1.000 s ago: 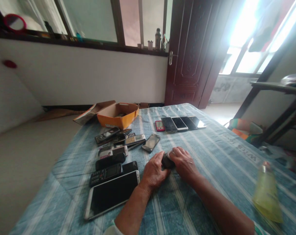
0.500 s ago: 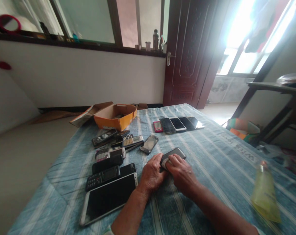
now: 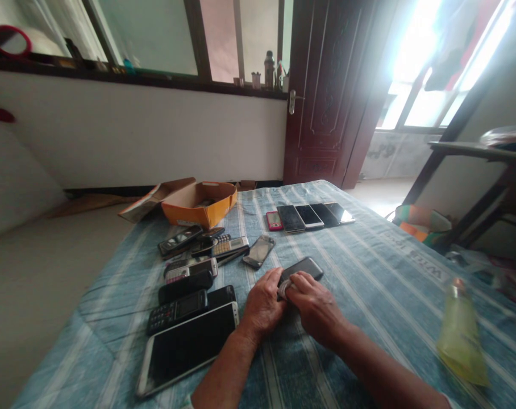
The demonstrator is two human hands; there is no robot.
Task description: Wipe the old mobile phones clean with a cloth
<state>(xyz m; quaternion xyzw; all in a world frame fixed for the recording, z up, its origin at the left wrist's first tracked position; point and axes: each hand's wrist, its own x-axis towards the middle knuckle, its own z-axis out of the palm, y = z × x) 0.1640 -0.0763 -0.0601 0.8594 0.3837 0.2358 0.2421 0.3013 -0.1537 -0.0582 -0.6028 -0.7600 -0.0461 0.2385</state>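
A dark smartphone (image 3: 303, 267) lies on the blue striped cloth (image 3: 369, 267) in front of me. My left hand (image 3: 263, 304) grips its near left edge with curled fingers. My right hand (image 3: 315, 304) presses a small pale wad, which looks like a cloth (image 3: 282, 289), against the phone's near end. Both hands rest on the table and touch each other over the phone.
A pile of old keypad phones (image 3: 194, 255) and a large tablet (image 3: 185, 349) lie to the left. A row of smartphones (image 3: 311, 216) sits farther back, beside an orange cardboard box (image 3: 200, 203). A yellow-green bottle (image 3: 461, 335) stands at the right.
My right hand has slid back toward me, uncovering the far half of the dark phone. The left hand has stayed on the phone's edge.
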